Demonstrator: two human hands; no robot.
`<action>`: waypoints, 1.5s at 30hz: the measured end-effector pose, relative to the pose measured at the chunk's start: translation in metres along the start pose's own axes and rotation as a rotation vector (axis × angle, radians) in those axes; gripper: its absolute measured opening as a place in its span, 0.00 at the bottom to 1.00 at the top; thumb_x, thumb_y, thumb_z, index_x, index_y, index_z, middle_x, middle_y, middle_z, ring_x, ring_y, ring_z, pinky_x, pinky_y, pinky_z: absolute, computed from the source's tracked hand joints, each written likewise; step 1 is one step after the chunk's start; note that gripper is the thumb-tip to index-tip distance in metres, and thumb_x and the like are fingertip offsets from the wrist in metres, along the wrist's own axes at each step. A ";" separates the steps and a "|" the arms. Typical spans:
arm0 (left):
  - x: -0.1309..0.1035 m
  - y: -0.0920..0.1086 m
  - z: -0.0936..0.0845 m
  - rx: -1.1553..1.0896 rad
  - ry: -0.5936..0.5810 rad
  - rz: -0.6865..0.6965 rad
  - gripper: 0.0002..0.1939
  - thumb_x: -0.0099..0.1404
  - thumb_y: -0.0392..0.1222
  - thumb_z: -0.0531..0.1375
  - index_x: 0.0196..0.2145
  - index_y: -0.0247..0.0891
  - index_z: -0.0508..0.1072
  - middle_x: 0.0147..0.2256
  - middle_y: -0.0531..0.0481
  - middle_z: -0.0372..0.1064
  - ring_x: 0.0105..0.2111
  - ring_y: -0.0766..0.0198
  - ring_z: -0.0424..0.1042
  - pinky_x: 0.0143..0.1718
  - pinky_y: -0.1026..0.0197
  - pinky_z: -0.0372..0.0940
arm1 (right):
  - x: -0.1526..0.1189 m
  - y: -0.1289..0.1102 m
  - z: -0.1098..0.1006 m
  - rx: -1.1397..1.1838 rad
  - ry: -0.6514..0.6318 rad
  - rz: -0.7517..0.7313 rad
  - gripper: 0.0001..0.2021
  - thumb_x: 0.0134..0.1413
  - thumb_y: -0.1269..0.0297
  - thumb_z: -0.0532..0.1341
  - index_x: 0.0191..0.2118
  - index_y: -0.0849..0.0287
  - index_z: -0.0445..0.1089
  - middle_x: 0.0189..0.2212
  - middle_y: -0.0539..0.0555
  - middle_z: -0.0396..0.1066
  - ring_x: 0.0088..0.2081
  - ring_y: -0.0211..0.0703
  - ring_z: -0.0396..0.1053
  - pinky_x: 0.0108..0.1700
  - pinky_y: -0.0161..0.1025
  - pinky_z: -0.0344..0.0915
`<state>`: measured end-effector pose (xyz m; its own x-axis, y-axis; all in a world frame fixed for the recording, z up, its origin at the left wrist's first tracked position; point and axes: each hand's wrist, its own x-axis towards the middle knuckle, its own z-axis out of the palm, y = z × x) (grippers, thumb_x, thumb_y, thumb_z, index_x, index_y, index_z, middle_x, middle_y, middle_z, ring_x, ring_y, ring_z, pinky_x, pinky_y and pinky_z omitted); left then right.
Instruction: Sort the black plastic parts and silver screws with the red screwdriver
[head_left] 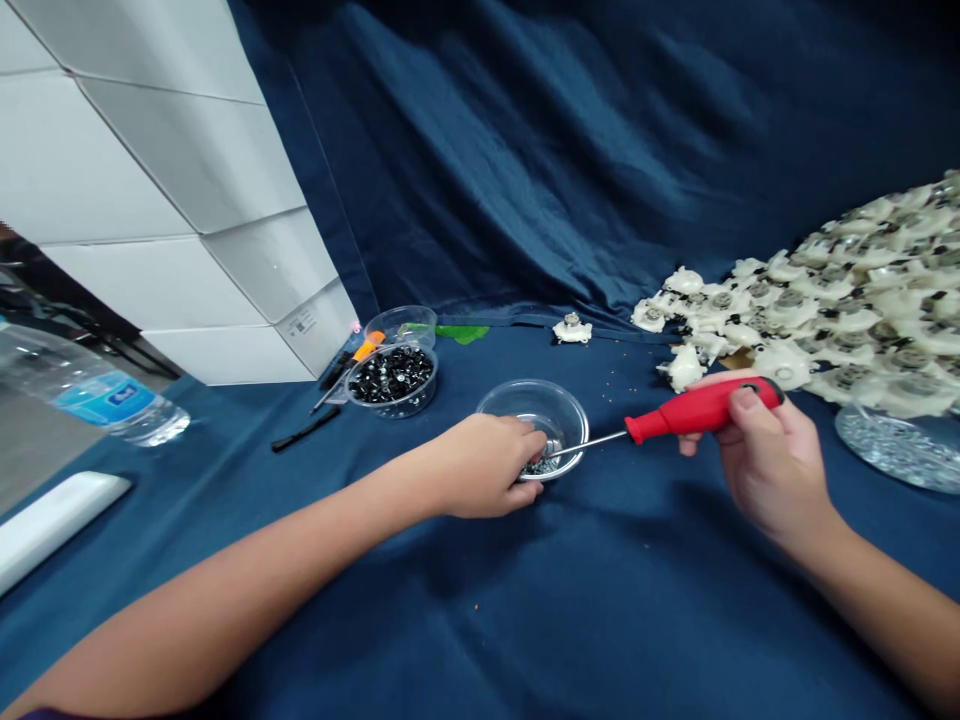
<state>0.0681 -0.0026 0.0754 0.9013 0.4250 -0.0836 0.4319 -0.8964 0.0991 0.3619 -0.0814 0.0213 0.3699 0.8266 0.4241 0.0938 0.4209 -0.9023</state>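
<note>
My right hand (776, 465) is wrapped round the red handle of a screwdriver (675, 415), its metal shaft pointing left. The tip reaches into a clear plastic bowl (574, 400) and ends among small silvery screws (544, 465) close to my left fingers. My left hand (491, 465) is closed on the near left rim of this bowl, with fingers inside and the thumb outside. Part of the bowl and its contents are hidden behind that hand.
Another clear tub (394, 385) holds black screws, beside a black stick-like piece (304, 430). Off-white plastic parts (847, 310) are heaped at right, near a clear container (900, 450) of small metal pieces. White boxes (165, 280) and a water bottle (112, 395) stand left.
</note>
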 end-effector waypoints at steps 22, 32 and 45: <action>0.009 0.008 -0.019 -0.188 -0.224 -0.038 0.22 0.74 0.64 0.59 0.42 0.42 0.77 0.31 0.48 0.78 0.25 0.56 0.73 0.23 0.57 0.56 | 0.009 -0.006 0.003 0.125 0.033 0.203 0.17 0.66 0.47 0.66 0.34 0.53 0.82 0.18 0.52 0.71 0.21 0.45 0.66 0.23 0.42 0.63; 0.011 0.009 -0.018 -0.298 -0.106 0.040 0.33 0.76 0.67 0.54 0.22 0.41 0.67 0.20 0.53 0.65 0.20 0.64 0.58 0.25 0.57 0.49 | 0.008 -0.010 0.003 0.128 0.050 0.190 0.15 0.66 0.49 0.66 0.34 0.53 0.81 0.17 0.51 0.69 0.20 0.46 0.64 0.21 0.41 0.63; 0.046 -0.024 -0.033 -1.298 -0.196 -0.256 0.31 0.70 0.63 0.64 0.22 0.40 0.56 0.21 0.59 0.48 0.20 0.72 0.46 0.21 0.66 0.43 | 0.002 -0.001 0.008 0.145 -0.050 0.347 0.20 0.64 0.44 0.67 0.40 0.60 0.78 0.22 0.55 0.78 0.23 0.49 0.76 0.26 0.41 0.70</action>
<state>0.1000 0.0428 0.1024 0.8186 0.4389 -0.3704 0.4035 0.0195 0.9148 0.3555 -0.0770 0.0234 0.3108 0.9450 0.1021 -0.1624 0.1587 -0.9739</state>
